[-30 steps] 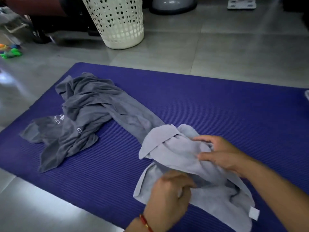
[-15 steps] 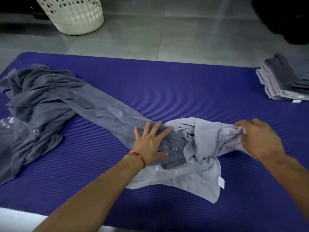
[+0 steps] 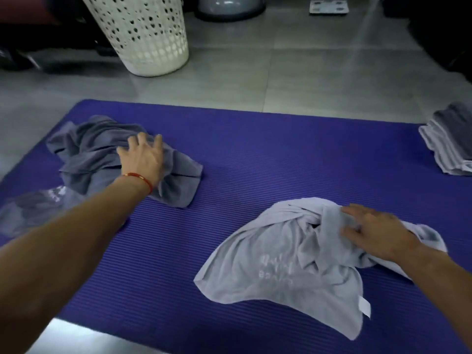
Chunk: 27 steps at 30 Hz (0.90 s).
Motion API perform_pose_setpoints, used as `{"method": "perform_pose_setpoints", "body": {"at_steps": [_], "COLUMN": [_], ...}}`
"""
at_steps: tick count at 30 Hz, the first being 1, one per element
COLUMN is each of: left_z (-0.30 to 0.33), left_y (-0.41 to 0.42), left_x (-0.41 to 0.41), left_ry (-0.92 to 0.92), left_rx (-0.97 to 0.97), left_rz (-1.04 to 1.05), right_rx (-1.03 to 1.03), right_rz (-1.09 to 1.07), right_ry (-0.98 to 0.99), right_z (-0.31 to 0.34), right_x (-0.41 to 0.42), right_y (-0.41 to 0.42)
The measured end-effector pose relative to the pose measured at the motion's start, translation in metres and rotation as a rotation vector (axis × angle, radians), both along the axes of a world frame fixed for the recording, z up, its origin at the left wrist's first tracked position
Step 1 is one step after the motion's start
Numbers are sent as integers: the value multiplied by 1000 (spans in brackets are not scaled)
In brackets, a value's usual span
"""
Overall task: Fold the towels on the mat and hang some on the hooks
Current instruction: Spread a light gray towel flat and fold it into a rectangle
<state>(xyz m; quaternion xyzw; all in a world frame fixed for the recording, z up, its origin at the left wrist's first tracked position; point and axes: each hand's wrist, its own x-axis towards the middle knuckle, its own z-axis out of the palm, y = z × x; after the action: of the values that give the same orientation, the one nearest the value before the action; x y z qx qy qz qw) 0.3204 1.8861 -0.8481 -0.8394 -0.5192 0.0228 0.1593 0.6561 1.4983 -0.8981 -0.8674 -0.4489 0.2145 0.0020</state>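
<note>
Towels [image 3: 286, 256] on mat [image 3: 255, 154], basket [image 3: 143, 34] behind

Left hand [image 3: 143, 159] reaches far forward, fingers spread; right hand [image 3: 375, 233] lies flat, nearer.

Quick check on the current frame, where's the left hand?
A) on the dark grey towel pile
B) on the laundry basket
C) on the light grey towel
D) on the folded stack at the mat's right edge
A: the left hand rests on the dark grey towel pile at the mat's far left, while the right hand is on the light grey towel.
</note>
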Motion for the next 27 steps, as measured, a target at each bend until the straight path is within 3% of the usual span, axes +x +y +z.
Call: {"method": "perform_pose_setpoints", "body": {"at_steps": [3,6,11,14,18,21,24,27], "left_z": [-16,-47,-85,-86,-85,-68,-35,-2], "left_y": [-62,-162,-265,-276,-261,-254,-249,-265], "left_x": [18,37,87,120,162,177,177,172], "left_ry": [-79,-310,-620,-712,-767,-814,-909,-844], "left_rx": [-88,-358,-975,-1185,-976,-934,-934,-968], "left_rz": [-234,-470,-496,-605,-706,-670,-691,-910], "right_rx": [-111,-97,107,145,227,298,473,700], "right_rz": [-11,-38,-22,-30,-74,-167,-386,-595], "right_ry": [78,43,170,253,282,302,409,570], "right_z": [-16,-17,32,75,133,175,198,204], "right_x": [-12,-13,15,31,52,72,97,111], "right_y": [16,26,23,18,4,-15,-41,-64]}}
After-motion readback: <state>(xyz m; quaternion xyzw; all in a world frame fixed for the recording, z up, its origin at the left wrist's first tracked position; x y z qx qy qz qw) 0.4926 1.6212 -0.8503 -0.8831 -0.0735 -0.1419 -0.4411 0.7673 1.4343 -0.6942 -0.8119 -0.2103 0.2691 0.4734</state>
